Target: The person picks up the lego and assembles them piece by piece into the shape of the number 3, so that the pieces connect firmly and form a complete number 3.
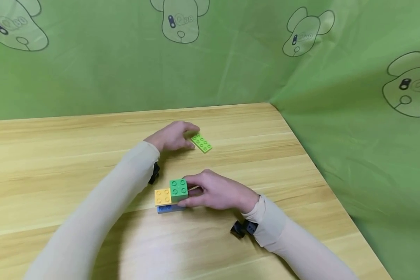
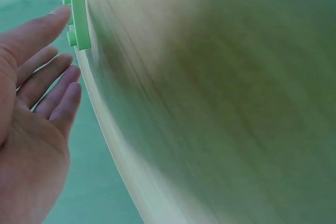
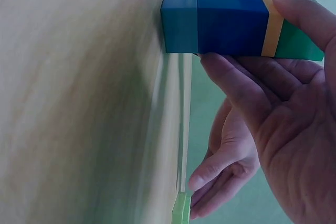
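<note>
A lime green studded plate [image 1: 203,145] lies flat on the wooden table. My left hand [image 1: 175,136] is at its far left end, thumb and fingers spread apart. In the left wrist view the thumb overlaps the studs of the plate [image 2: 80,14]. Nearer to me, my right hand [image 1: 219,190] grips a small stack of toy building bricks from the right. A green brick [image 1: 179,188] tops the stack, over one end of a yellow plate [image 1: 162,197]. Below come a dark blue brick [image 3: 231,19] and, on the table, a lighter blue brick [image 3: 180,30].
The wooden table [image 1: 252,155] ends at a green cloth backdrop [image 1: 231,77] printed with cartoon heads, behind and along the right side. Black wrist devices [image 1: 243,228] sit under both cuffs.
</note>
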Motion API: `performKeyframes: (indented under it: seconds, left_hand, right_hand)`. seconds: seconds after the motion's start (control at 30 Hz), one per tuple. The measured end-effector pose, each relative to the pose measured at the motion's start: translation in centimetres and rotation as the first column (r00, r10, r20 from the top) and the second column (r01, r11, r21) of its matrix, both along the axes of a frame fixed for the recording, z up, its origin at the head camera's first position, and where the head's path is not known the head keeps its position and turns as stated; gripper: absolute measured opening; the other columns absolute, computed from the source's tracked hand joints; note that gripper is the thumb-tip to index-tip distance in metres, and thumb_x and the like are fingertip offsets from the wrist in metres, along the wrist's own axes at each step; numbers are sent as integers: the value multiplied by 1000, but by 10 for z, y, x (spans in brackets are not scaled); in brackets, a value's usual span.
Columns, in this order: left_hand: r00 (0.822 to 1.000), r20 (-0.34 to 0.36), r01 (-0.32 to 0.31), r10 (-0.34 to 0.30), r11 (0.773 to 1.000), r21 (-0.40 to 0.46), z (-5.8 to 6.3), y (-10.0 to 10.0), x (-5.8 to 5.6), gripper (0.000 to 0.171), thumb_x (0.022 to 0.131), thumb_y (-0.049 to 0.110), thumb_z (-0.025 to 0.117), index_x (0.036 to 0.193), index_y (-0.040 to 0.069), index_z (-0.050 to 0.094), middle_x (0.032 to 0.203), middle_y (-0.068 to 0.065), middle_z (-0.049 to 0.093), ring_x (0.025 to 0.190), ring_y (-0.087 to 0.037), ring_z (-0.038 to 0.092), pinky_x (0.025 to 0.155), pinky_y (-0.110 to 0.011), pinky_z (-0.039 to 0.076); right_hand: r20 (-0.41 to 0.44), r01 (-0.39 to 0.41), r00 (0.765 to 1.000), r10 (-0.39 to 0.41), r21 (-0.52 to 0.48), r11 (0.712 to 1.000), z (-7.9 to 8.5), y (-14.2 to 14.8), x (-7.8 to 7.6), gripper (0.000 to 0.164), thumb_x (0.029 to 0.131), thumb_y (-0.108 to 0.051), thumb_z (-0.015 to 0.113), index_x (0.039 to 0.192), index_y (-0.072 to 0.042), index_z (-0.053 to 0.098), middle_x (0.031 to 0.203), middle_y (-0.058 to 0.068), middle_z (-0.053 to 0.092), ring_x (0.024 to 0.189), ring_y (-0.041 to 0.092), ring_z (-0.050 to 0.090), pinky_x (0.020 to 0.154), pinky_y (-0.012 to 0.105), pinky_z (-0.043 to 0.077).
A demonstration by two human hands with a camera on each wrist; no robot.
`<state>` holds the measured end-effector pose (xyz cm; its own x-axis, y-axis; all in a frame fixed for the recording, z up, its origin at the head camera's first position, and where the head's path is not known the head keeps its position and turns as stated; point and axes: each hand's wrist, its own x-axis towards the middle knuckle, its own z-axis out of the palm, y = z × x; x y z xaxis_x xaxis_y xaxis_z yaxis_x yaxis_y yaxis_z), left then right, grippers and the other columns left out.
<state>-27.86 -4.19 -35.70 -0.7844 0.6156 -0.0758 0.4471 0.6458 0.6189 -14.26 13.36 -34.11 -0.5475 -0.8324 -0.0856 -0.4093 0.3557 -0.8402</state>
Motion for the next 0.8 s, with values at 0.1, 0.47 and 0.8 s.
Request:
performKeyframes:
  seconds: [0.1, 0.47, 0.8]
  left_hand:
    - [1000, 10, 12, -12, 1000, -15, 2, 4, -3, 60, 87, 12, 76, 141, 4, 52, 146, -12, 46, 138, -29, 35, 116, -40, 23]
    - [999, 15, 42, -42, 999, -7, -2, 13, -12, 47, 85, 5, 76, 130, 4, 63, 133, -11, 58, 123, -26, 50, 107, -37, 37]
    - [1000, 7, 23, -24, 999, 38, -3, 14, -11, 37, 83, 4, 78, 118, 0, 69, 111, -9, 63, 104, -23, 57, 96, -33, 45]
  right_hand:
    - [-9, -4, 1000, 4, 1, 1000, 1, 1, 0, 18, 91, -18, 73, 105, -8, 67, 101, -4, 71, 95, 6, 67, 82, 24, 54]
    - [-18, -25, 1000, 25, 4, 1000, -1, -1, -1, 17, 92, -21, 72, 103, -9, 65, 99, -7, 70, 93, 3, 66, 81, 23, 55]
    - [-28, -19, 999, 19, 3, 1000, -1, 2, -2, 17, 92, -22, 73, 102, -11, 66, 99, -8, 71, 92, 3, 66, 80, 23, 55]
